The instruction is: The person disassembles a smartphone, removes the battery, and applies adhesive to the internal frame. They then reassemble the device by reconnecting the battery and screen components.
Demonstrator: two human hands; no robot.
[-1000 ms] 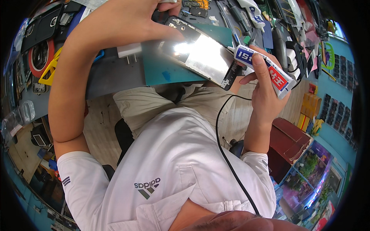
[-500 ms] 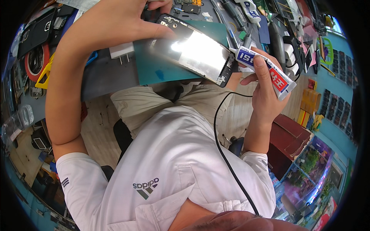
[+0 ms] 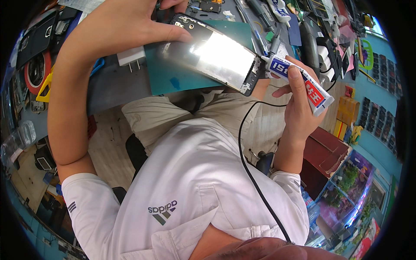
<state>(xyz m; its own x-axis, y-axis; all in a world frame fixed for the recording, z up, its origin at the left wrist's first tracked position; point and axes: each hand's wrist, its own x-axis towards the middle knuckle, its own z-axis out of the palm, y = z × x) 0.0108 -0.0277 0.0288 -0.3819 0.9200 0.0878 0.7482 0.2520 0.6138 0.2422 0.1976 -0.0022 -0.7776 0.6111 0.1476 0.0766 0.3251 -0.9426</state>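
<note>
A black phone frame [image 3: 208, 54] with a shiny metal plate inside lies tilted over the green mat's front part. My left hand [image 3: 162, 30] grips its far-left end, the thumb across the top face and the other fingers mostly hidden. In my right hand [image 3: 301, 89] is a white, blue and red glue tube [image 3: 299, 79], held between thumb and fingers. The tube's thin nozzle points left and meets or nearly meets the frame's right short edge; actual contact cannot be made out.
Under the frame spreads a green mat [image 3: 162, 82] on the grey table. A white charger plug [image 3: 131, 56] lies left of it. Pens, tools and another white tube [image 3: 279, 11] crowd the far right. Phone parts [image 3: 210, 6] lie at the back. A black cable [image 3: 249, 162] hangs before me.
The frame and my left hand appear slightly further left. The tube's nozzle stays by the frame's right edge, and the tube has turned a little in my right hand.
</note>
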